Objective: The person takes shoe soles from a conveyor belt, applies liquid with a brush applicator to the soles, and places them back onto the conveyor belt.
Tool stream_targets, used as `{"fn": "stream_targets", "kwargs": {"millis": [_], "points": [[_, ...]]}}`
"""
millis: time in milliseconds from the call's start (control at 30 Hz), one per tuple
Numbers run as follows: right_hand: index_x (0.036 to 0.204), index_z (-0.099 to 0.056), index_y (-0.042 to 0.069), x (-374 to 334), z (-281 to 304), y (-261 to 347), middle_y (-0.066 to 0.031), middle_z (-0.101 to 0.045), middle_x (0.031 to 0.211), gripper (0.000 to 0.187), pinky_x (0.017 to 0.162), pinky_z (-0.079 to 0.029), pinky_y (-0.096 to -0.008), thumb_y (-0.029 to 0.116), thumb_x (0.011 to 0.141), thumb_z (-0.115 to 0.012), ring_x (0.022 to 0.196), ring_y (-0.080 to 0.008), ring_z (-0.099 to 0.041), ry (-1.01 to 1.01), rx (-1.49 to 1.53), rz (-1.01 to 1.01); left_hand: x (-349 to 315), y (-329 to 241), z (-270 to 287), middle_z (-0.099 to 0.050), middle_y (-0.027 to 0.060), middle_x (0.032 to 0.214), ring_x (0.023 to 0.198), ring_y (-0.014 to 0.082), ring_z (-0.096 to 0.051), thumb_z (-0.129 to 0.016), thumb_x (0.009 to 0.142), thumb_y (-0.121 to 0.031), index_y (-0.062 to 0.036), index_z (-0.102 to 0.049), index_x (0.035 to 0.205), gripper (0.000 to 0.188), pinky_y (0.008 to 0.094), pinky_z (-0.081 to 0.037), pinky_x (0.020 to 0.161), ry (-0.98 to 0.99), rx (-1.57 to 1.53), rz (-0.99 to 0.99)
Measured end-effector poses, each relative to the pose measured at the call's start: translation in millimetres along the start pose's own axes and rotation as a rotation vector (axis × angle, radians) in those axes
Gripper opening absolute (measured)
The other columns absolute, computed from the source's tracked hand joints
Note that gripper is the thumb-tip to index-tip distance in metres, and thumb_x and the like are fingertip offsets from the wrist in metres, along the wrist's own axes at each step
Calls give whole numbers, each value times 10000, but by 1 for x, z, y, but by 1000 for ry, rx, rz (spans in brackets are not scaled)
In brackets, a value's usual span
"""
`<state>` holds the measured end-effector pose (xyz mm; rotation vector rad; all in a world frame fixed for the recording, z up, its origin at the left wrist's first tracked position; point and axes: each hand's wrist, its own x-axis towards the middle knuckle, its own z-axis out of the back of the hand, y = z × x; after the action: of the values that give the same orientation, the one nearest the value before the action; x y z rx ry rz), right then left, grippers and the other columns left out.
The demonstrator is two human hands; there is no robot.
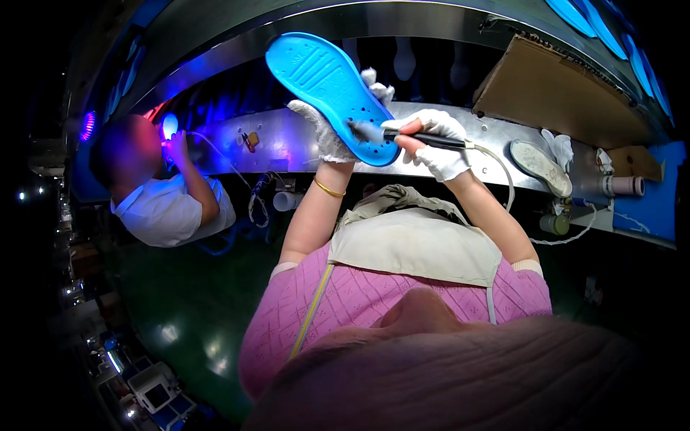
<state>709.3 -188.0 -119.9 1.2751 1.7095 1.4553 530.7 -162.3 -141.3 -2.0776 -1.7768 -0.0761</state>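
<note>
A bright blue shoe sole [316, 75] is held up above the metal bench, tilted, with grooves near its far end and small holes near its close end. My left hand [323, 135], in a white glove, is wrapped round it from beneath; fingers show at both edges. In my right hand [440, 140], gloved with bare fingertips, is a brush [445, 141] with a black handle and a pale hose at its back end. The dark bristles are against the holed end of the sole, slightly blurred.
Right of my hands, a whitish sole-shaped piece [539, 165] lies on the metal bench [251, 126], near a cardboard box [560, 86]. Several blue soles [575, 16] are at the upper right. At left another person [169, 208] sits holding something lit blue.
</note>
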Motion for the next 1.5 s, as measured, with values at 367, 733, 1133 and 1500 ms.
{"fn": "stream_targets", "kwargs": {"millis": [367, 733, 1133, 1500], "points": [[906, -564, 22, -3, 3, -7, -172, -665, 949, 179, 592, -528, -232, -39, 786, -681, 685, -147, -651, -112, 324, -33, 14, -22, 15, -433, 212, 1372, 1268, 386, -432, -541, 579, -831, 4, -373, 1375, 1166, 507, -281, 1119, 214, -43, 28], [807, -572, 36, 6, 26, -19, -144, -665, 840, 154, 692, -534, -289, -9, 743, -705, 740, -187, -660, 118, 403, -247, 27, -33, -3, -545, 248, 1215, 1083, 341, -590, -445, 480, -921, 13, -394, 1342, 1272, 516, -463, 967, 290, 636, 182], [759, -640, 30, 13, 24, 19, -67, -663, 808, 120, 701, -521, -277, -27, 693, -721, 763, -139, -632, 285, -253, -241, 51, -34, -11, -632, 191, 1101, 949, 241, -661, -541, 654, -792, 4, -496, 1275, 1011, 351, -573, 789, 112, 1086, 487], [757, -613, 31, 17, 31, 15, -64, -610, 788, 112, 648, -506, -287, -35, 689, -673, 714, -161, -612, 301, -202, -46, 59, -23, -1, -638, 98, 1017, 793, 163, -623, -533, 884, -572, -56, -526, 1260, 638, 321, -539, 723, -273, 1076, 686]]}}
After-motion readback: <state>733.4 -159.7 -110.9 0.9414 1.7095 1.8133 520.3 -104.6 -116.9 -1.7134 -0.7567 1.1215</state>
